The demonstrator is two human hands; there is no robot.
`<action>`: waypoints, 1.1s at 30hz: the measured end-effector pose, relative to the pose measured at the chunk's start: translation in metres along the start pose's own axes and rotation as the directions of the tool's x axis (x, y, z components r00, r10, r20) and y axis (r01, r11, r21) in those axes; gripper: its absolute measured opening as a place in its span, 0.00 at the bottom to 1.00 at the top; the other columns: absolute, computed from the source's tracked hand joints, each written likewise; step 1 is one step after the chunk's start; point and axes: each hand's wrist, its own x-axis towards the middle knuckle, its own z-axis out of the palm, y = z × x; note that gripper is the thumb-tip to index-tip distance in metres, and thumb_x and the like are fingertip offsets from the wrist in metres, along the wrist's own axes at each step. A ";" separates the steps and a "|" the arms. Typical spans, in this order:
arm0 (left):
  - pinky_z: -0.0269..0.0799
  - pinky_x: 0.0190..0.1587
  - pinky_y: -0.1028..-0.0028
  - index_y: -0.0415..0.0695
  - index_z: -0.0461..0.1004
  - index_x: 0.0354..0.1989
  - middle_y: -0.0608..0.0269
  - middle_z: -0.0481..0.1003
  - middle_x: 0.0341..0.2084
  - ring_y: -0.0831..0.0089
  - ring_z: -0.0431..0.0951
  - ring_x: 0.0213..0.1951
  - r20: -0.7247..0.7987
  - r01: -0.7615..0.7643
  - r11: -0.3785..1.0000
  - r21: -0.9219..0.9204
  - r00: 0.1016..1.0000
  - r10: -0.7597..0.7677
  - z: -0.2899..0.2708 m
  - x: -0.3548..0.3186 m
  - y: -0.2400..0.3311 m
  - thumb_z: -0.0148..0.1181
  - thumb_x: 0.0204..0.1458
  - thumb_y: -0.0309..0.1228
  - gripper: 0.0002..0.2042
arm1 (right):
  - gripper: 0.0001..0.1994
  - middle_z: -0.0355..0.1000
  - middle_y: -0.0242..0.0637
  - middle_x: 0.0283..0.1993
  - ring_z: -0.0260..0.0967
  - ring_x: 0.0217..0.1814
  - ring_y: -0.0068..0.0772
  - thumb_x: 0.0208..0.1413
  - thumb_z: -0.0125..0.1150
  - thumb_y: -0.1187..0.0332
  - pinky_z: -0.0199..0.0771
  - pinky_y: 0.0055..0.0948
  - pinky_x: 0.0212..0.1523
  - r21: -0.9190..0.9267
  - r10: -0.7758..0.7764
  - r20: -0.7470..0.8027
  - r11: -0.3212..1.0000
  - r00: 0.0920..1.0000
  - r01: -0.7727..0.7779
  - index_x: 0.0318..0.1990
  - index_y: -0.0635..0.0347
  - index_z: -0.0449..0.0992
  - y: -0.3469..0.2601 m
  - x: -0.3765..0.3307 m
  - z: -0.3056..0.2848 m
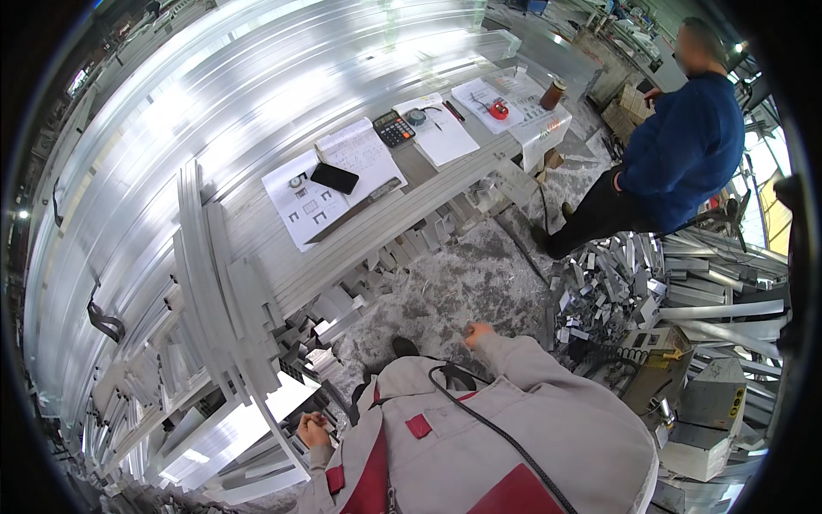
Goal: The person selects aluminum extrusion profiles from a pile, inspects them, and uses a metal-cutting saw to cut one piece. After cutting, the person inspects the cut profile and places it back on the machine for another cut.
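Paper sheets (306, 206), a black phone (334, 178) and a calculator (393, 128) are laid on stacked aluminium profiles (257, 77). Metal offcuts (599, 278) are scattered over the floor (462, 287). A person in blue (676, 150) is stationed nearby.

A metal workshop is shown: long shiny silver metal bars (257, 77) are stacked high, and small cut metal bits (599, 274) are scattered over the grey dusty floor (454, 291).

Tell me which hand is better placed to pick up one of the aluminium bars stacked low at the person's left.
Left, probably. The left hand hangs right beside the stacked aluminium bars, almost touching them, its grip empty. The right hand is out over the grey floor, away from the bars, on the body's far side.
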 end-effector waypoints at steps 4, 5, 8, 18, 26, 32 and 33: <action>0.67 0.35 0.74 0.40 0.68 0.27 0.59 0.75 0.28 0.75 0.70 0.29 0.143 -0.166 0.986 0.028 0.977 0.160 0.043 -0.011 0.058 0.44 0.60 0.19 0.10 | 0.29 0.81 0.46 0.55 0.76 0.62 0.49 0.47 0.69 0.56 0.76 0.41 0.63 0.272 0.073 -0.103 0.961 0.992 -0.043 0.58 0.56 0.80 -0.011 -0.032 -0.015; 0.68 0.36 0.75 0.39 0.70 0.28 0.60 0.75 0.28 0.75 0.71 0.30 0.192 -0.215 0.967 0.138 0.963 0.187 0.053 -0.019 0.076 0.45 0.61 0.21 0.09 | 0.29 0.81 0.46 0.56 0.77 0.61 0.49 0.47 0.69 0.56 0.76 0.41 0.63 0.314 -0.050 -0.159 0.944 0.986 0.099 0.59 0.56 0.80 -0.025 -0.045 -0.024; 0.70 0.39 0.75 0.36 0.75 0.36 0.63 0.76 0.29 0.76 0.74 0.33 0.406 -0.381 0.852 0.360 0.886 0.225 0.086 -0.046 0.130 0.50 0.63 0.26 0.09 | 0.30 0.81 0.47 0.52 0.80 0.55 0.44 0.48 0.69 0.60 0.78 0.39 0.60 0.418 -0.297 -0.280 0.818 0.913 0.394 0.62 0.57 0.78 -0.118 -0.081 -0.048; 0.77 0.34 0.57 0.43 0.82 0.26 0.53 0.81 0.25 0.53 0.83 0.30 0.777 -0.895 0.304 0.327 0.438 0.452 0.050 -0.162 0.172 0.71 0.44 0.30 0.05 | 0.38 0.71 0.48 0.66 0.69 0.68 0.39 0.55 0.71 0.61 0.72 0.42 0.67 0.701 -0.931 0.348 0.338 0.113 0.627 0.72 0.63 0.65 -0.366 -0.319 0.054; 0.75 0.36 0.54 0.42 0.82 0.23 0.50 0.81 0.25 0.49 0.82 0.32 0.587 -0.703 0.546 0.456 0.699 0.408 -0.047 -0.222 0.114 0.67 0.38 0.30 0.05 | 0.38 0.71 0.43 0.64 0.68 0.66 0.34 0.52 0.72 0.60 0.67 0.35 0.68 0.644 -0.710 0.686 0.695 0.162 0.319 0.69 0.66 0.67 -0.365 -0.392 0.132; 0.76 0.39 0.55 0.41 0.83 0.25 0.49 0.83 0.28 0.49 0.83 0.34 0.424 -0.598 0.634 0.490 0.799 0.426 -0.072 -0.248 0.108 0.66 0.39 0.31 0.07 | 0.35 0.71 0.41 0.63 0.67 0.67 0.31 0.52 0.70 0.62 0.66 0.33 0.68 0.576 -0.640 0.758 0.747 0.125 0.332 0.68 0.66 0.68 -0.372 -0.411 0.159; 0.77 0.40 0.55 0.41 0.83 0.25 0.48 0.83 0.29 0.49 0.83 0.35 0.401 -0.577 0.643 0.503 0.815 0.418 -0.075 -0.250 0.105 0.65 0.40 0.31 0.07 | 0.35 0.71 0.40 0.64 0.67 0.66 0.31 0.52 0.69 0.62 0.66 0.33 0.68 0.561 -0.635 0.766 0.738 0.104 0.374 0.68 0.65 0.69 -0.374 -0.411 0.163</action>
